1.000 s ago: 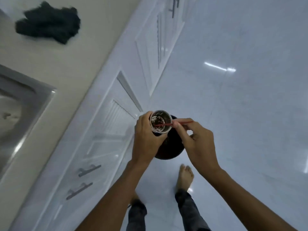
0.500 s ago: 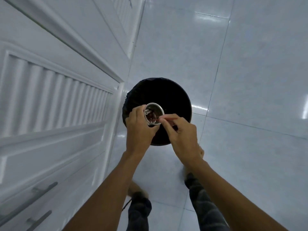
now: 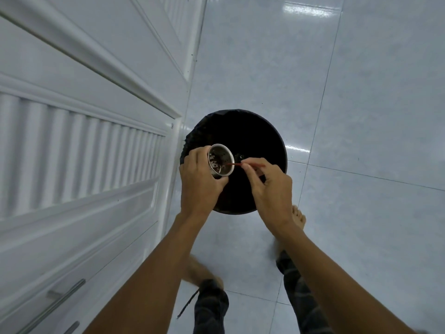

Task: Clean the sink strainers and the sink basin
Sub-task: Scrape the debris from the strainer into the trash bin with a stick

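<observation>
My left hand (image 3: 199, 184) grips a small round metal sink strainer (image 3: 220, 163), tilted with its open mouth toward the right, dark bits of debris inside. My right hand (image 3: 269, 186) pinches a thin red stick (image 3: 245, 164) whose tip reaches into the strainer's mouth. Both hands hover over a round black trash bin (image 3: 252, 141) lined with a black bag, standing on the floor. The sink is out of view.
White cabinet doors (image 3: 84, 141) with louvred panels and metal bar handles (image 3: 65, 295) fill the left side. Glossy pale floor tiles (image 3: 361, 116) spread to the right. My bare feet (image 3: 298, 219) stand just behind the bin.
The view dropped from the counter and sink down to the bin on the floor. My hands now hold the strainer lower over the bin, and the stick is drawn slightly out of the strainer.
</observation>
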The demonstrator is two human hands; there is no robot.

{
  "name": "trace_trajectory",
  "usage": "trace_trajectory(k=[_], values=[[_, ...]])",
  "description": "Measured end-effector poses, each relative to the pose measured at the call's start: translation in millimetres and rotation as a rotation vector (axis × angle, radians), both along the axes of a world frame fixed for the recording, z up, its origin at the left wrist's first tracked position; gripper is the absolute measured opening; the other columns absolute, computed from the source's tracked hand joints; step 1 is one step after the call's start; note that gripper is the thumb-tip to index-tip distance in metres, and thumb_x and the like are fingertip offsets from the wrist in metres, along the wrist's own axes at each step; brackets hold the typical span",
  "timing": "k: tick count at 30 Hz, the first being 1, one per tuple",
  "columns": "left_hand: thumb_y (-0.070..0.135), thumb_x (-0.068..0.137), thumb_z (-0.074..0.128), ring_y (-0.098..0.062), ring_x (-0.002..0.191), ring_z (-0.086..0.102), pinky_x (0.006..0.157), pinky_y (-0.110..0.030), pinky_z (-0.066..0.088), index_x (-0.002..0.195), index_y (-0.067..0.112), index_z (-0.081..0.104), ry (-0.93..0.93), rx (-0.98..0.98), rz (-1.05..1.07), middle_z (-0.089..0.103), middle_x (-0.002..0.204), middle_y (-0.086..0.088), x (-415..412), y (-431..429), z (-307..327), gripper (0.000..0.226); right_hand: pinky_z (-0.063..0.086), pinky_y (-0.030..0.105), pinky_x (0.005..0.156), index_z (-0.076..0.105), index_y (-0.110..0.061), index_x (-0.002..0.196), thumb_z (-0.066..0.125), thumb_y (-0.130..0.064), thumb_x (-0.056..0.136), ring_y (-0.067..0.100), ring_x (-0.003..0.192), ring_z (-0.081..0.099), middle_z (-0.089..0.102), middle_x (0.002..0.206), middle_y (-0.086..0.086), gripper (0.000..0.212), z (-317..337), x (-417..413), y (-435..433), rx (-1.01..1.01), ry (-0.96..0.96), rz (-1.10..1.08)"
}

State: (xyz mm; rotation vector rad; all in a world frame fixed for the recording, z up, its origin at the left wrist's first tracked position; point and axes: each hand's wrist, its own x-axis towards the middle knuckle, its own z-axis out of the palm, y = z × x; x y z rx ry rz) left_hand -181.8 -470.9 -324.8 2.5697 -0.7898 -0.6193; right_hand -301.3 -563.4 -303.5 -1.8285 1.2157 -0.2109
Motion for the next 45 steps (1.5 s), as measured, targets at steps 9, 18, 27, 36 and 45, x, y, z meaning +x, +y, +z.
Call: trace_trajectory(k=[9,18,27,36,45], values=[[0.029,0.073,0.091,-0.026,0.127,0.053,0.105,-0.036,0.041,0.139,0.01,0.054,-0.013,0.0,-0.027,0.057,0.136,-0.009,-1.4,-2.7,2.7,0.078,0.058,0.032,0.086,0.073,-0.024,0.114,0.061,-0.029,0.1,0.011,0.097,0.064,0.074,0.106,-0.008,0.019,-0.4,-1.1,-2.4,-0.038,0.047,0.029],[0.036,0.075,0.089,-0.026,0.127,0.052,0.106,-0.035,0.04,0.139,0.01,0.054,-0.011,-0.018,-0.022,0.057,0.136,-0.009,-3.1,-3.3,7.0,0.077,0.057,0.032,0.083,0.072,-0.025,0.114,0.061,-0.029,0.1,0.011,0.095,0.064,0.074,0.104,-0.009,0.019,2.3,-4.2,-1.3,-0.08,0.036,0.029],[0.049,0.075,0.085,-0.026,0.122,0.052,0.104,-0.035,0.036,0.141,0.014,0.055,0.0,0.049,-0.079,0.059,0.131,-0.008,0.6,7.2,7.6,0.08,0.058,0.034,0.085,0.072,-0.024,0.116,0.061,-0.031,0.1,0.011,0.096,0.064,0.073,0.103,-0.006,0.021,-2.8,-6.8,9.6,-0.018,0.045,0.017],[0.05,0.075,0.082,-0.027,0.12,0.05,0.101,-0.032,0.031,0.143,0.016,0.055,-0.015,0.129,-0.151,0.057,0.129,-0.009,-0.7,13.0,3.8,0.08,0.059,0.036,0.087,0.072,-0.022,0.115,0.06,-0.03,0.1,0.013,0.098,0.067,0.073,0.103,-0.005,0.02,-8.6,-12.0,13.5,0.069,0.036,0.008],[0.055,0.074,0.081,-0.022,0.115,0.056,0.105,-0.035,0.037,0.14,0.02,0.056,0.089,0.131,-0.138,0.058,0.128,-0.005,6.1,19.0,2.8,0.079,0.058,0.025,0.086,0.072,-0.018,0.109,0.062,-0.024,0.099,0.0,0.087,0.065,0.069,0.095,-0.014,0.016,-12.2,-8.3,16.0,0.078,-0.067,-0.107]])
